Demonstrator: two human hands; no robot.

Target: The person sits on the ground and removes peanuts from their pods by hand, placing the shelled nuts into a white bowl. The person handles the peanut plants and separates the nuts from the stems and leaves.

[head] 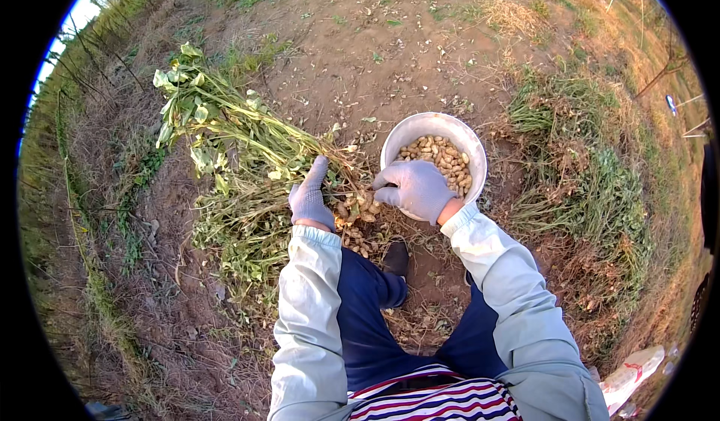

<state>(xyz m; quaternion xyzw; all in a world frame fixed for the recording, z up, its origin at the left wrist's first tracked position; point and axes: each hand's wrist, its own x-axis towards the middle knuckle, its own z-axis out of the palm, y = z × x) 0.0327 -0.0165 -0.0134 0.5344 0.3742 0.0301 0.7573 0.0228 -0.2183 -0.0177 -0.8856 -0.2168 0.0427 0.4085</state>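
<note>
My left hand [313, 195], in a pale grey knit glove, is closed around the stems of an uprooted peanut plant bunch [253, 120]. Its leaves point to the far left, and its roots with attached peanut pods [360, 206] hang towards my right hand. My right hand [416, 189], gloved alike, is over the near rim of a white bucket [477, 145]. Its thumb and fingertips are curled close together beside the roots; whether a pod is between them is too small to tell. Picked peanuts [439, 155] lie inside the bucket, partly hidden by that hand.
More peanut plants [242, 229] with pods are heaped on the soil by my left leg. To the right lies a long pile of peanut plants [585, 196]. My shoe [397, 258] is just before the bucket. A white plastic bag [633, 373] rests at lower right.
</note>
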